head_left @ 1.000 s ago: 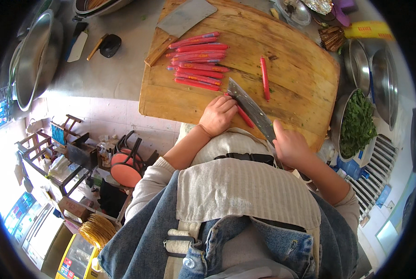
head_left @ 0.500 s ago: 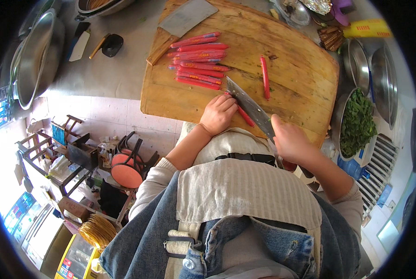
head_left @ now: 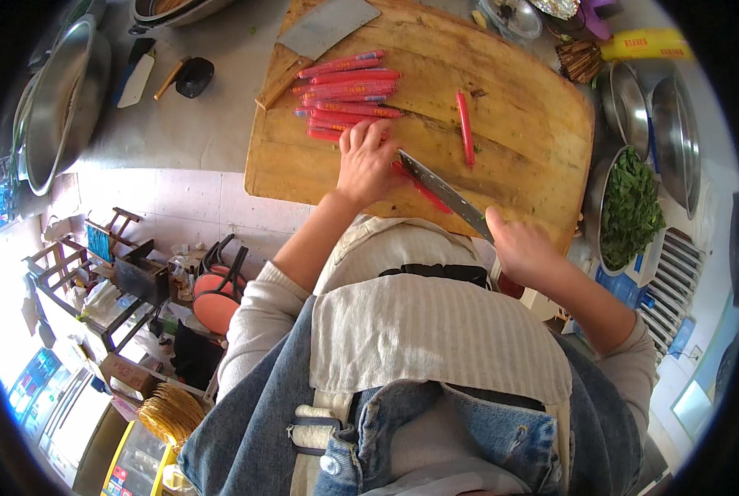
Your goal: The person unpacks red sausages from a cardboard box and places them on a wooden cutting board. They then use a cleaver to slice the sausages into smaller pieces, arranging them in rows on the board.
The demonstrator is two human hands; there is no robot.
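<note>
My right hand (head_left: 522,244) is closed round the handle of a kitchen knife (head_left: 445,198) with a broad blade. Its blade slants up and left over a red-wrapped sausage (head_left: 426,192) near the board's front edge, hiding part of it. My left hand (head_left: 365,164) lies just left of the blade tip, fingers bent and slightly apart at the near end of a pile of red-wrapped sausages (head_left: 353,87). Whether the fingertips touch the pile I cannot tell. One more red sausage (head_left: 465,128) lies apart on the wooden cutting board (head_left: 526,124).
A cleaver (head_left: 328,33) rests on the board's far left corner. Steel basins (head_left: 64,99) stand at the left. At the right are a bowl of green leaves (head_left: 630,211) and steel bowls (head_left: 675,136). A white-bladed tool (head_left: 136,81) lies on the counter.
My left hand has moved up and left from the sausage by the blade to the pile. The knife has tilted slightly and stays over the near sausage. The view has shifted a little.
</note>
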